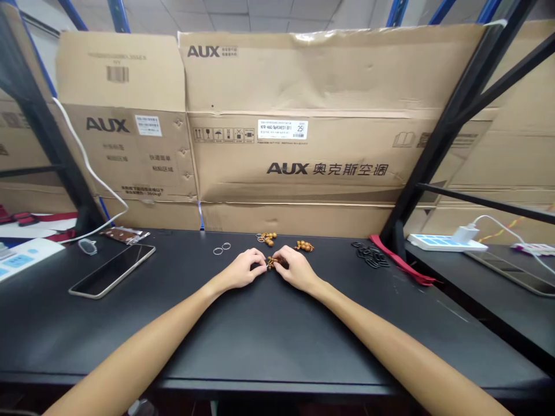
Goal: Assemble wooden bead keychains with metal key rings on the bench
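Note:
My right hand (297, 269) is closed, its thumb and fingers pinching a small brown wooden bead charm (271, 264) just above the black table. My left hand (245, 269) comes in from the other side with thumb and fingertips pinched together beside the charm; what lies between them is too small to make out. Just beyond the hands lie more gourd-like bead charms (304, 246), and another group of charms (269, 238) with a metal ring at its left. Two loose metal split rings (218, 251) rest on the table left of the hands.
A phone (113, 270) lies at left, near a brown packet (125, 234) and a power strip (26, 257). At right are black loops (370, 254) and a red strap (401, 260). Cardboard (329, 133) stands along the back, beside a black metal post (433, 150).

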Available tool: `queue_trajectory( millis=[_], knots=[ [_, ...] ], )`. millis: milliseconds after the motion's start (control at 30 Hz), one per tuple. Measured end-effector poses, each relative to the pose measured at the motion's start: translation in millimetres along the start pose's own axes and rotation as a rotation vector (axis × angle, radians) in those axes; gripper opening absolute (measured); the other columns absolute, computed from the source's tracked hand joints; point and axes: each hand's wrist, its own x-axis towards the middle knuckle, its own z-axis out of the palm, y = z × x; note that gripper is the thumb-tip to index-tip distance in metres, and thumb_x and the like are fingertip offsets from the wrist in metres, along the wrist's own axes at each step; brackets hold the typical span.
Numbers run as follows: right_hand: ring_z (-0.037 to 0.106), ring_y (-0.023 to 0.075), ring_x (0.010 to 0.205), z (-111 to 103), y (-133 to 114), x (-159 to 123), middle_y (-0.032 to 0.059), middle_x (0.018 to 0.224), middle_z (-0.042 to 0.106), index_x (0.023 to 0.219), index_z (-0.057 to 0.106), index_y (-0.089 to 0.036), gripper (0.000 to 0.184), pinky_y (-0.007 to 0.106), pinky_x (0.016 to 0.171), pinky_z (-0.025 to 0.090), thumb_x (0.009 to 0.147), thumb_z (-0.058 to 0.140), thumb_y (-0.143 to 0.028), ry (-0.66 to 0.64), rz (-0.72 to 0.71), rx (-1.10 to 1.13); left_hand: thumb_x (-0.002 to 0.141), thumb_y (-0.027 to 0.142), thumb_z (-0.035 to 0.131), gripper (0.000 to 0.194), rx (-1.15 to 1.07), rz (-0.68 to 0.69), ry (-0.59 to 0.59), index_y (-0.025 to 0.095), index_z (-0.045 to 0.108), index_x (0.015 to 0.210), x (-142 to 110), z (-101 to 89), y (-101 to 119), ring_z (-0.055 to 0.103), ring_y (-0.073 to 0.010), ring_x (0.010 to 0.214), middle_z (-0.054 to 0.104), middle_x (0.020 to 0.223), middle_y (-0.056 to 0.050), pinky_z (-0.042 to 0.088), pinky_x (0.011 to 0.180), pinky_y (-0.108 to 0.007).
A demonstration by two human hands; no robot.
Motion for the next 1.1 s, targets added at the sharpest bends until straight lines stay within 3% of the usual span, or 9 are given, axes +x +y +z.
queue_trajectory(
  millis=[300, 500, 667, 833, 967, 1033, 1100],
  knots=[
    [0.056, 0.0153, 0.08, -2, -10, 0, 0.0038, 0.086, 0.059, 0.09, 0.059, -0.019, 0.01, 0.028, 0.074, 0.047, 0.084, 0.051, -0.018, -0.026, -0.134, 0.106, 0.087, 0.03, 0.051, 0.02, 0.016, -0.005, 0.008, 0.018, 0.064, 0.077, 0, 1.6, 0, 0.057, -0.0181, 0.094, 0.061, 0.099, -0.006, 0.045, 0.09, -0.033],
    [0.057, 0.0146, 0.075, -2, -2, 0, 0.0032, 0.085, 0.059, 0.087, 0.058, -0.019, 0.007, 0.027, 0.07, 0.047, 0.083, 0.053, -0.018, 0.017, -0.004, -0.001, 0.087, 0.029, 0.051, 0.019, 0.029, 0.006, -0.005, 0.019, 0.064, 0.077, 0, -0.5, 1, 0.057, -0.0179, 0.094, 0.062, 0.099, -0.005, 0.044, 0.09, -0.032],
    [0.057, 0.0143, 0.076, 0, 1, 0, 0.003, 0.087, 0.059, 0.088, 0.058, -0.02, 0.007, 0.026, 0.07, 0.046, 0.084, 0.052, -0.019, 0.002, 0.019, -0.047, 0.088, 0.028, 0.05, 0.019, 0.056, 0.017, -0.004, 0.019, 0.063, 0.077, 0, 0.4, -1, 0.057, -0.0174, 0.093, 0.061, 0.099, -0.004, 0.044, 0.088, -0.031],
    [0.056, 0.0167, 0.083, -1, 0, 1, 0.0051, 0.094, 0.059, 0.093, 0.058, -0.019, 0.011, 0.028, 0.076, 0.045, 0.083, 0.055, -0.022, 0.077, 0.062, -0.123, 0.085, 0.029, 0.054, 0.011, 0.286, -0.02, 0.096, 0.019, 0.059, 0.083, -2, 3.2, -3, 0.054, -0.0199, 0.09, 0.058, 0.095, -0.005, 0.043, 0.085, -0.035],
    [0.056, 0.017, 0.077, -2, -1, 1, 0.0037, 0.078, 0.061, 0.076, 0.06, -0.019, 0.012, 0.03, 0.076, 0.045, 0.085, 0.055, -0.026, -0.071, 0.024, -0.152, 0.087, 0.035, 0.052, 0.019, 0.388, -0.018, 0.043, 0.018, 0.059, 0.082, -4, 2.9, -1, 0.055, -0.0206, 0.085, 0.059, 0.086, -0.005, 0.042, 0.083, -0.036],
    [0.057, 0.0194, 0.092, -2, -1, 0, 0.0066, 0.095, 0.065, 0.091, 0.064, -0.019, 0.016, 0.034, 0.085, 0.044, 0.086, 0.054, -0.031, -0.138, -0.005, -0.156, 0.089, 0.038, 0.048, 0.024, 0.385, -0.022, 0.004, 0.019, 0.062, 0.094, -4, 3.0, -2, 0.056, -0.0225, 0.095, 0.062, 0.097, -0.007, 0.042, 0.088, -0.037],
    [0.052, 0.0231, 0.112, -1, -1, 0, 0.0098, 0.12, 0.059, 0.112, 0.061, -0.02, 0.031, 0.04, 0.097, 0.039, 0.089, 0.051, -0.038, -0.181, 0.022, -0.171, 0.091, 0.04, 0.044, 0.034, 0.369, -0.057, -0.017, 0.019, 0.058, 0.113, -4, 3.7, -7, 0.053, -0.0249, 0.111, 0.06, 0.117, -0.01, 0.039, 0.096, -0.04]
  ],
)
